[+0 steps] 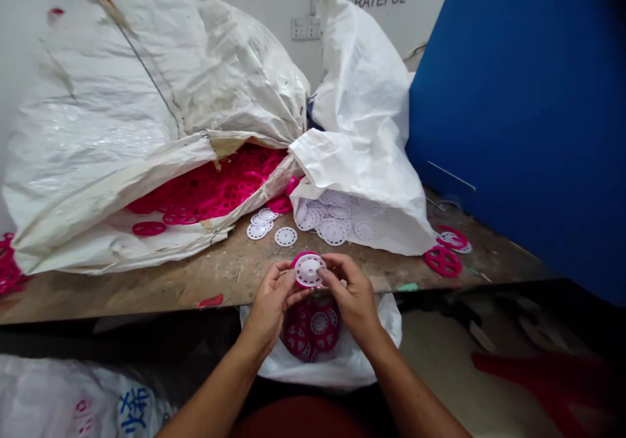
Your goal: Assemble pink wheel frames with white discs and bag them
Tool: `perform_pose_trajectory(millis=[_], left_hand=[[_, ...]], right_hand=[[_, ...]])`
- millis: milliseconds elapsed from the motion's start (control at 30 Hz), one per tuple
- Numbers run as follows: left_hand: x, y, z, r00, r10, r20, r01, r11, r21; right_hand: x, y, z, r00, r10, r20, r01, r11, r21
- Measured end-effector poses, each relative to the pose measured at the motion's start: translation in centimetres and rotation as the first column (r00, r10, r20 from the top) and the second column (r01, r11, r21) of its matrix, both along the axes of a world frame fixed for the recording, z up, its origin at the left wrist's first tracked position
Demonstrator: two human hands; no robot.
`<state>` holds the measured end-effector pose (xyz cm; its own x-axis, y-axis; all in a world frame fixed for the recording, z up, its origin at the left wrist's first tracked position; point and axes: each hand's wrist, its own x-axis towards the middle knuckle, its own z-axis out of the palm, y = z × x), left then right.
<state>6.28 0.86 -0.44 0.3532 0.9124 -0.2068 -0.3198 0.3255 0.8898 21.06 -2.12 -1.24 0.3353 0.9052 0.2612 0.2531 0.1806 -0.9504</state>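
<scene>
A white slotted disc (pixel 309 270) lies against a pink wheel (pixel 297 262) whose edge shows behind it. My left hand (pixel 275 294) grips the pink wheel from the left. On the right, my right hand (pixel 353 289) has its thumb on the white disc and its fingers behind. Below my hands, an open white bag (pixel 388 327) holds pink wheels with white discs on them (pixel 320 324). Loose white discs (pixel 285 236) lie on the table beyond my hands.
A large white sack (pixel 98 105) spills pink wheels (pixel 215 187) at the left. Behind the table's middle, another sack (pixel 362 158) holds white discs (pixel 334 231). Pink wheels (pixel 443 261) lie at the right, near a blue panel (pixel 508 99). The table edge (pixel 147 302) runs beneath my hands.
</scene>
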Motion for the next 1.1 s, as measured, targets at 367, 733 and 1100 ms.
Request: perform_pose_trajectory(millis=[367,733,1100], left_hand=[[-0.2,-0.3,0.4,0.901,0.077,-0.427,0.146,0.873,0.465],[-0.4,-1.1,0.0,0.923,-0.046,-0.383,0.181,0.929,0.323],[-0.3,-1.2,0.1,0.993,-0.121,-0.003,0.12,0.984,-0.131]], right_hand=[[1.7,-1.0,0.1,0.956,0.29,-0.04,-0.292,0.949,-0.12],[1.8,-0.9,0.3,0.868,0.337,-0.365,-0.413,0.898,-0.154],[1.0,-1.1,-0.4,0.979,0.148,0.138,-0.152,0.988,0.02]])
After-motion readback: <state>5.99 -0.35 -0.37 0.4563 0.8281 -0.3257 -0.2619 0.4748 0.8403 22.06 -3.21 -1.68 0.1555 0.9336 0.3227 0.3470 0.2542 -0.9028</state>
